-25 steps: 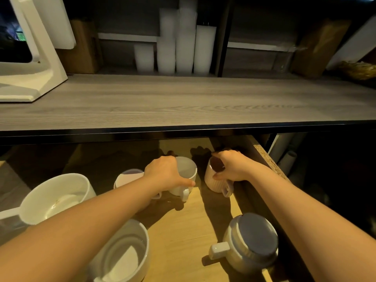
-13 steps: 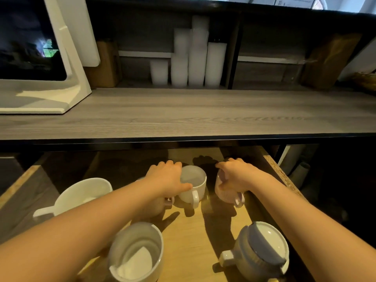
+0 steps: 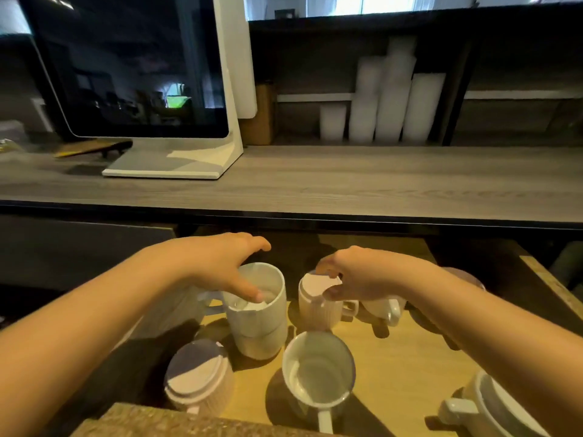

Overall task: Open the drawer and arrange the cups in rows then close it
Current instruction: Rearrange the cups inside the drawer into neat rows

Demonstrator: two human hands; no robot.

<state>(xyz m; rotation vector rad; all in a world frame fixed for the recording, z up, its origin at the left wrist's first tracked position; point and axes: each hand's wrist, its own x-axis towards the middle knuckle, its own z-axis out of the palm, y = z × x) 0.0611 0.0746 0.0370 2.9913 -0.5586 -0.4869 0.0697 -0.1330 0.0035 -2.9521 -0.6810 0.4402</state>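
The drawer (image 3: 407, 351) stands open below the counter, its pale wooden bottom holding several white cups. My left hand (image 3: 220, 263) lies over a tall white mug (image 3: 257, 313), thumb dipped inside its rim; the mug looks stacked on another. My right hand (image 3: 356, 275) pinches the rim of a ribbed white mug (image 3: 315, 307). Just under that hand sits another mug with a handle (image 3: 386, 309). Nearer me are an upturned cup (image 3: 197, 383), an upright mug (image 3: 318, 370) with its handle towards me, and a mug at the lower right (image 3: 492, 408).
The grey counter edge (image 3: 315, 212) overhangs the back of the drawer. On the counter stands a white monitor (image 3: 132, 74), with stacks of white paper cups (image 3: 391, 102) on the shelf behind. The drawer's chipboard front edge (image 3: 157, 421) and right wall (image 3: 549, 282) bound the space.
Both hands have come back towards me from under the counter, each bringing its mug along. The view has swung up and left, so the monitor shows.
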